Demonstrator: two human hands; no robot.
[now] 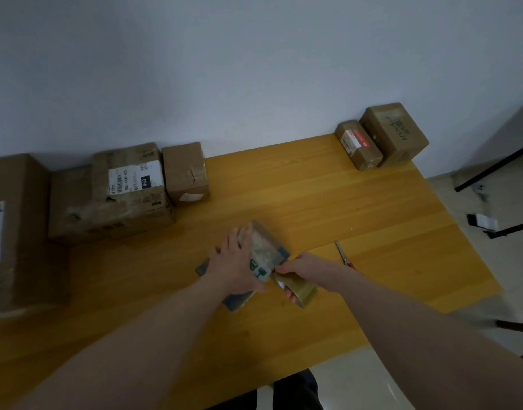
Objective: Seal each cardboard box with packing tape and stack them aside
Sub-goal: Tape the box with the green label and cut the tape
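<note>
Both my arms reach over the yellow table [372,202]. My left hand [235,261] lies flat, fingers spread, on the small box [264,250] at the table's middle. My right hand [298,269] grips the tape roll [303,292] beside it, pinching tape. Scissors [344,254] lie nearby.

Wood-grain top, cardboard, glossy tape.
Smooth yellow wooden table [328,202] with faint sheen; matt brown cardboard boxes [130,187] with creased skins and white paper labels; shiny tan plastic tape roll [303,291]; small metal scissors with red plastic handles [344,255].
</note>
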